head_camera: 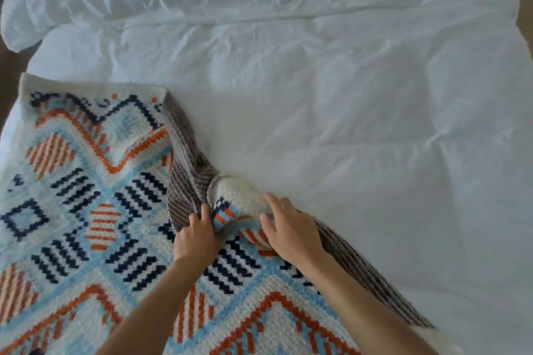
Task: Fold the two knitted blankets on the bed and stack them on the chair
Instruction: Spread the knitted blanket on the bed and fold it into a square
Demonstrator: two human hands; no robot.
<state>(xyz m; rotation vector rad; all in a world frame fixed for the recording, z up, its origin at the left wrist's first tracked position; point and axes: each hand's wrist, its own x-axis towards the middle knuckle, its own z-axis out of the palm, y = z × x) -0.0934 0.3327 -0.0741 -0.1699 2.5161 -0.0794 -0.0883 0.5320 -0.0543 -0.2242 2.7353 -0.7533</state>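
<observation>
With my left hand [197, 235] pinching the cream, blue and orange knitted blanket [86, 181], right hand [291, 232] spread on its curled corner, I am flattening it for a square fold.

1. A single view, worn on the person's head, looking forward and steeply down along both forearms.
2. It's close in: left hand [197, 232] and right hand [288, 228] sit low and centre, near the lens.
3. The white, orange and blue patterned knitted blanket [72, 210] fills the frame left of and below the hands.
4. The crumpled white duvet [346, 66] stretches beyond and right of them, bowed by the wide angle.
</observation>
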